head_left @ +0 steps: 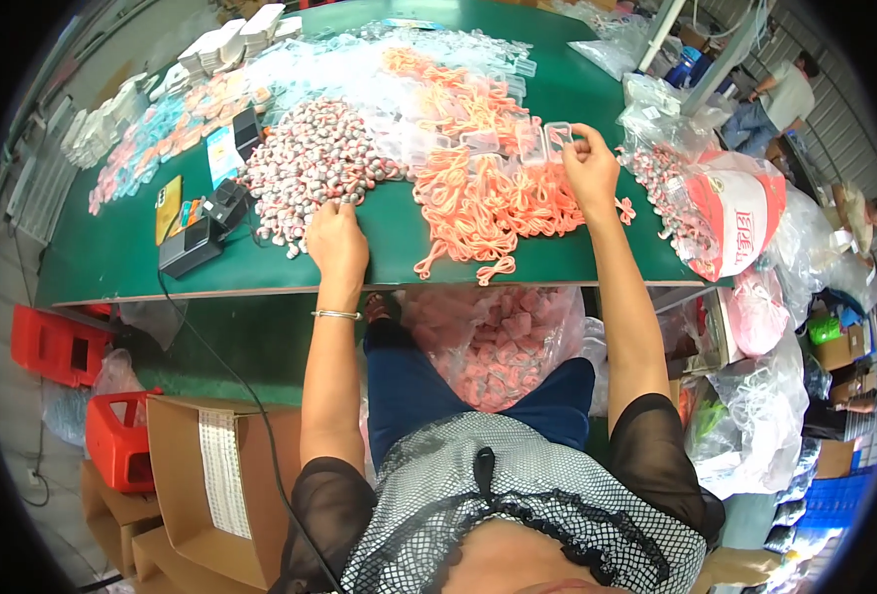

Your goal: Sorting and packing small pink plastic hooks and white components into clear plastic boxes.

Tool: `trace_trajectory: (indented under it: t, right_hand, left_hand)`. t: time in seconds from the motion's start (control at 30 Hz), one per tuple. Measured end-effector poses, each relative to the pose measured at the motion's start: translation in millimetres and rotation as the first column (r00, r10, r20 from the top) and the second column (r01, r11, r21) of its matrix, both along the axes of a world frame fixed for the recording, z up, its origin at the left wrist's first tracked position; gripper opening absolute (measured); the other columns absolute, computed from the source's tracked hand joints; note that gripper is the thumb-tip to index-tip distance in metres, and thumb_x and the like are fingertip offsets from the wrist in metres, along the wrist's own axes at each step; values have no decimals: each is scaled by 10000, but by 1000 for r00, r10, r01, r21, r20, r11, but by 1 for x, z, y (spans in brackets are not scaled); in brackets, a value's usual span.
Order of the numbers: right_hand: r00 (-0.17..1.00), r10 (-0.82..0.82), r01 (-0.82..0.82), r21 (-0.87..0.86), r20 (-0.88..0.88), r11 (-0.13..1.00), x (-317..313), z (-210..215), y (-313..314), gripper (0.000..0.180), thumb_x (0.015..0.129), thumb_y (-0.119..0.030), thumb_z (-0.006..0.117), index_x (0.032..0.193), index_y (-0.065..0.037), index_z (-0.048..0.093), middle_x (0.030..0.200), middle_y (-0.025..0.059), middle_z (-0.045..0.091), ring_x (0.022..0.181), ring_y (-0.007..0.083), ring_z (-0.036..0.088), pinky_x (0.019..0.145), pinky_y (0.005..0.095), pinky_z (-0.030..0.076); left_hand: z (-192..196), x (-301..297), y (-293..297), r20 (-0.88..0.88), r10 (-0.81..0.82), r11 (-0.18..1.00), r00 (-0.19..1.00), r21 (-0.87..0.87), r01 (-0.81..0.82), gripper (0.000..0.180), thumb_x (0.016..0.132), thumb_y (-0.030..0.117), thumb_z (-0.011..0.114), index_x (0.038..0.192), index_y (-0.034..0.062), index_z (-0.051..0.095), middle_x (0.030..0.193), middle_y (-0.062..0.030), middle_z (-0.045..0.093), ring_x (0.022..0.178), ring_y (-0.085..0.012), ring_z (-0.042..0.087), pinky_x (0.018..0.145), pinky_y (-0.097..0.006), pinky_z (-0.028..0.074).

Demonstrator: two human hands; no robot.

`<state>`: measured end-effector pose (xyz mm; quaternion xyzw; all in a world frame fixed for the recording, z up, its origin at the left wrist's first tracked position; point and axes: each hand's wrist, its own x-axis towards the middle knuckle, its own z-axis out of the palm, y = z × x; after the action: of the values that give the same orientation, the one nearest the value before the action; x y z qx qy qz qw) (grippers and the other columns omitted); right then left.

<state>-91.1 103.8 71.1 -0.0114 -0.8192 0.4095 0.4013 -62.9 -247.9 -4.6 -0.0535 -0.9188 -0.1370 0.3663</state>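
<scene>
My left hand (pixel 337 243) is at the near edge of a heap of small round red, white and grey pieces (pixel 305 163). Its fingers are bent together, and whatever is between them is hidden. My right hand (pixel 592 176) pinches a small clear plastic box (pixel 558 135) by its right side, above the coral cords. A similar clear box (pixel 531 145) lies just left of it. Between my hands spreads a pile of looped coral cords (pixel 468 203), with one loose bundle (pixel 496 270) close to the table's near edge.
Clear plastic parts (pixel 359 74) cover the green table's (pixel 399 252) far side. At left are a black device (pixel 191 247) with a cable and a yellow phone (pixel 168 205). A red-white sack (pixel 730 213) stands right. Below are a cardboard box (pixel 176 475) and a bag of pink pieces (pixel 503 346).
</scene>
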Motion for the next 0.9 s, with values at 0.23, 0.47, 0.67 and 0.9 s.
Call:
trace_trajectory:
  t: [0.23,0.47,0.67,0.9]
  right_hand:
    - [966,-239,222,160,96,962,87,-32,61,325,787,-75,598,1096,-79,697,696,104,640,586,219,609,608,359,511]
    - [780,-515,398,354,356,847,130,-57,81,186,789,-168,599,932,-74,669,747,170,680,727,377,674,669,492,527]
    - [724,-522,299,477,452,827,132,-57,78,171,795,-211,600,832,-49,641,748,188,678,727,389,671,662,495,525]
    - [727,-447,195,467,521,862,143,-44,69,207,807,-252,614,781,-49,644,744,177,675,733,379,668,650,487,520]
  left_hand:
    - [11,7,7,-78,-26,997,997,-74,20,71,806,130,653,859,92,680,836,-80,627,800,-280,611,713,-437,438]
    - [20,21,47,21,-343,874,939,374,311,70,884,51,639,943,21,619,880,-131,641,760,-274,641,678,-376,516]
    - [25,56,120,-36,-684,373,728,840,393,126,865,37,702,987,19,673,872,-58,660,685,-89,600,616,-246,496]
    - [24,83,206,34,-810,407,586,752,518,120,822,21,679,941,8,674,890,-167,637,751,-309,644,684,-383,508]
